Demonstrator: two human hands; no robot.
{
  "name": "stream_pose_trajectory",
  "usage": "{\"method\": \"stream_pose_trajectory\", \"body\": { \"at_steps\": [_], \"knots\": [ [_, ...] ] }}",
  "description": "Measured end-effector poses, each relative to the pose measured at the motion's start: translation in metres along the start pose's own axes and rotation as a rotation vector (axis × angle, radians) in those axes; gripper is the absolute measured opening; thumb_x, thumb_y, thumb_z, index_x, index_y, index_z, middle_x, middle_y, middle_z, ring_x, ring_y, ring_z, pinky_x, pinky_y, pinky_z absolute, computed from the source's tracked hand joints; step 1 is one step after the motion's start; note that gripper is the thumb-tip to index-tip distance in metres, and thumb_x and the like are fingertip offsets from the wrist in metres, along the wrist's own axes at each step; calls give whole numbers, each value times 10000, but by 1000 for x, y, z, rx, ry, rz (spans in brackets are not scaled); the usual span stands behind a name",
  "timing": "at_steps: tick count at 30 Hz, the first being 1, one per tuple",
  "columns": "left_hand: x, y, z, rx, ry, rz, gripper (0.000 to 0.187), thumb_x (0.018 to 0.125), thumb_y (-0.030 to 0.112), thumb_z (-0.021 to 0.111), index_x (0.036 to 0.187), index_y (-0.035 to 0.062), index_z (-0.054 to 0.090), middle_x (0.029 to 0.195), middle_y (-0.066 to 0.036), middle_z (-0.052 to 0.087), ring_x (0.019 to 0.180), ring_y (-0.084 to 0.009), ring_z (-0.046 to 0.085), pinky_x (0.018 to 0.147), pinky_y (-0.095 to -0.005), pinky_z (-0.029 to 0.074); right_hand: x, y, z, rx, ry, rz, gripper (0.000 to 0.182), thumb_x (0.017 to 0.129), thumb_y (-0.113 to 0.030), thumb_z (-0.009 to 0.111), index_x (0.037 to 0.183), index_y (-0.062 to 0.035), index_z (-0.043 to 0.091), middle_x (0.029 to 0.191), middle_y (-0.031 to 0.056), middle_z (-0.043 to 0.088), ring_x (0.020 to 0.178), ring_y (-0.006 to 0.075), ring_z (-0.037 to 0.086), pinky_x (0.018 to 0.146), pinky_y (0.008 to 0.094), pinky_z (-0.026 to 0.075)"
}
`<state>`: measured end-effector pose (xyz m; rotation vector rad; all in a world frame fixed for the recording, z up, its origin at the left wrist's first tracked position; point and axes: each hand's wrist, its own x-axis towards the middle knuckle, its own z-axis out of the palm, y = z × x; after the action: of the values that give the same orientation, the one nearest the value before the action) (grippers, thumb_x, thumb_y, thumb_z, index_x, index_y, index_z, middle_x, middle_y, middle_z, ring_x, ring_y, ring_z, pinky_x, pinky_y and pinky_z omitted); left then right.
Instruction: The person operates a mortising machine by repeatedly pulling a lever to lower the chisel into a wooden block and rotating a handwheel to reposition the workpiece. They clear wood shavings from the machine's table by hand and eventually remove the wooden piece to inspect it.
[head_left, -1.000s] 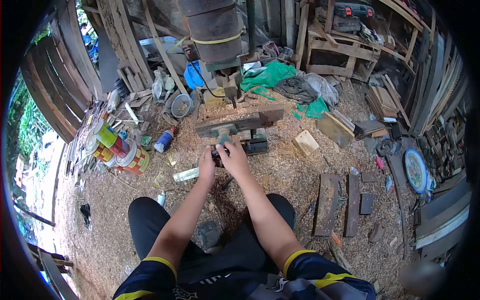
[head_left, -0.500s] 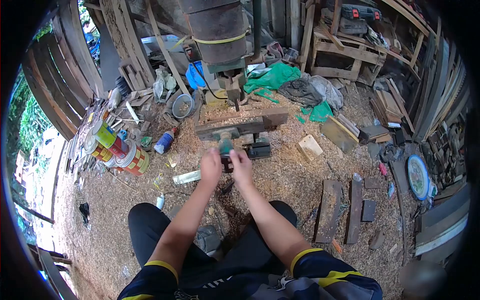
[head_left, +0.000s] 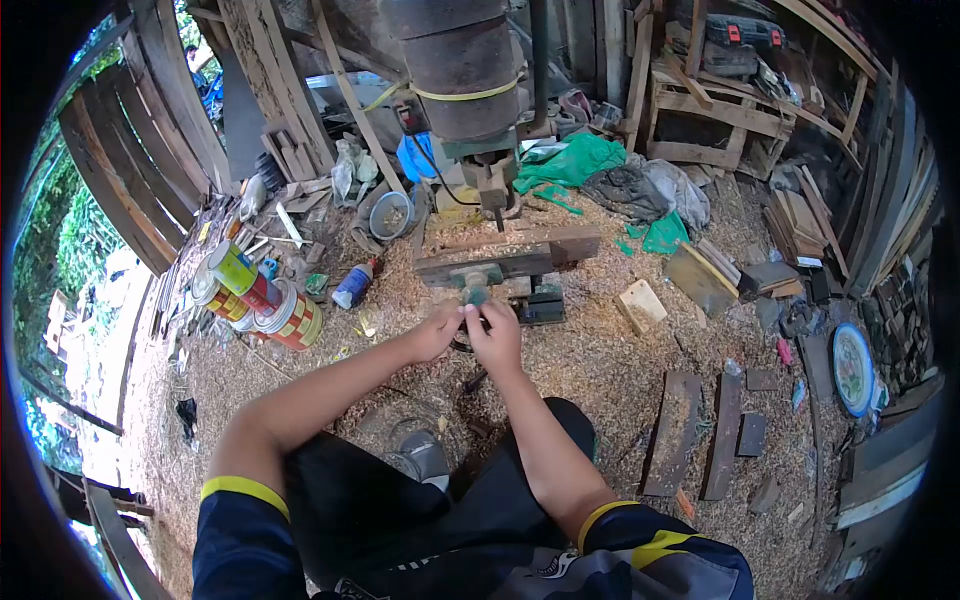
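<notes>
A dark wooden board [head_left: 500, 259] sits at the green-grey metal vise [head_left: 474, 280], below the drill bit [head_left: 499, 222] of the drill press [head_left: 492, 185]. My left hand [head_left: 437, 333] and my right hand [head_left: 496, 338] meet at the vise's near end, fingertips almost touching. Both are closed in a pinch. Whatever lies between the fingers is too small or hidden to make out. Just right of my right hand is a black metal part [head_left: 543, 306] of the vise.
Wood shavings cover the ground. Paint cans [head_left: 286, 318] and a blue bottle [head_left: 354, 286] stand or lie to the left. On the right are a pale wood block [head_left: 641, 305], dark wood pieces [head_left: 673, 435] and a round plate [head_left: 853, 368]. Green cloth [head_left: 570, 162] lies behind.
My hands have drawn closer together, and my left elbow has swung outward to the left. My left leg has shifted, showing more of the shoe. The whole view has moved slightly.
</notes>
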<state>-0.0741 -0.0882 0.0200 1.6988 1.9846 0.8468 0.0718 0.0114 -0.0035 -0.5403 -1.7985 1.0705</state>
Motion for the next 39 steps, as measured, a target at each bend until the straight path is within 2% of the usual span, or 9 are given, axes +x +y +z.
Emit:
{"method": "stream_pose_trajectory", "body": {
  "at_steps": [5,9,11,13,21,24,29,31,39],
  "knots": [
    [20,0,-24,126,-381,-88,589,1154,439,181,1193,-33,531,1133,-240,559,1115,-382,571,1056,-464,411,-2,-2,-1,13,15,-22,215,948,-157,702,832,22,670,874,157,648,882,385,586,795,458,475],
    [28,-26,-19,25,-558,-197,689,1132,514,151,1536,-27,287,1540,-328,436,1449,-476,418,1199,-495,342,-1,-6,-5,8,-19,29,204,973,-172,684,897,17,698,890,164,654,901,389,590,817,452,474],
    [9,-8,-17,-262,-389,-93,643,1141,524,174,1458,-8,346,1282,-189,544,1114,-281,603,1042,-410,467,-4,-3,-7,67,-92,80,235,997,-205,664,936,21,686,871,173,647,891,391,592,812,451,473],
    [-1,-2,-19,-372,-359,-99,525,1158,471,237,1364,19,407,1099,-102,539,948,-176,540,919,-358,490,-8,3,-9,17,-133,80,257,1016,-232,645,961,17,675,867,179,647,874,385,588,799,451,469],
    [-37,-33,17,-662,-85,-18,365,1156,438,345,1152,78,408,949,-54,550,907,-150,512,905,-336,428,4,5,-6,-12,-191,39,263,979,-129,626,779,37,582,743,184,575,731,353,522,706,432,433],
    [-42,-47,44,-898,60,32,340,1157,408,372,1117,74,427,926,-24,541,915,-139,511,920,-325,435,1,17,6,44,-29,-47,237,947,-44,596,739,50,534,725,141,532,667,317,492,689,394,429],
    [-45,-52,45,-939,26,22,402,1154,443,365,1126,65,498,951,-23,558,949,-149,526,958,-331,434,-8,9,8,254,68,143,198,947,-45,627,780,57,600,938,100,532,768,240,524,733,345,449],
    [-45,-49,41,-930,-63,-83,502,1122,550,371,1072,86,559,970,-23,579,824,-96,461,750,-252,379,-7,12,1,38,-24,21,200,944,-79,664,803,54,613,956,110,505,835,253,539,743,358,454],
    [-40,-64,48,-984,-121,-51,601,1093,631,335,963,72,516,911,-25,522,889,-157,492,871,-322,423,-9,6,5,-62,-59,-37,227,965,-148,685,853,33,604,915,124,531,838,287,552,760,381,460]
  ]
}}
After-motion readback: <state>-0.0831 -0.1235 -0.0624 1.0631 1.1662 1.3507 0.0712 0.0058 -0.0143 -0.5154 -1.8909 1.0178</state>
